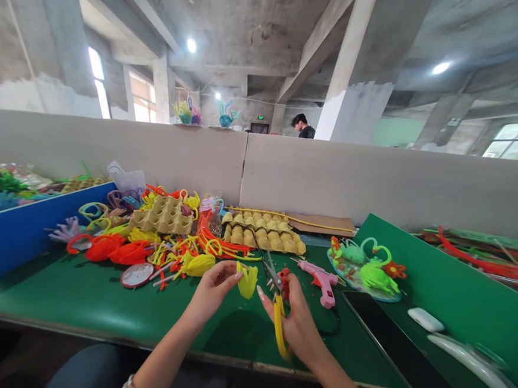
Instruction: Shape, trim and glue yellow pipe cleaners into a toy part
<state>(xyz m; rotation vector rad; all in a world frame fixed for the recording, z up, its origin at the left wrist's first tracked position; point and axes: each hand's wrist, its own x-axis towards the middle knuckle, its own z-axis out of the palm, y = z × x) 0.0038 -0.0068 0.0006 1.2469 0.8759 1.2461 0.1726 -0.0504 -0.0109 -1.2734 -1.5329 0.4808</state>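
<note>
We're over the green counter point(93, 300), both hands up close in front of us. Our left hand point(212, 289) pinches a small yellow fuzzy piece point(248, 280) between thumb and fingertips, held just above the counter. Our right hand point(297, 321) is wrapped around yellow-handled scissors point(276, 302), blades pointing up, tips right beside the yellow piece. By our read, we're in the trimming step: the piece is presented, the blades not yet on it. The next move calls for a small, steady approach, the left hand turning the piece so the right strand meets the blades, fingertips kept clear of the cut.

Behind, a heap of coloured pipe cleaners point(178, 247) and egg cartons point(261, 232); a pink glue gun point(321, 281) lies just right of the scissors, finished green figures point(371, 269) beyond.
</note>
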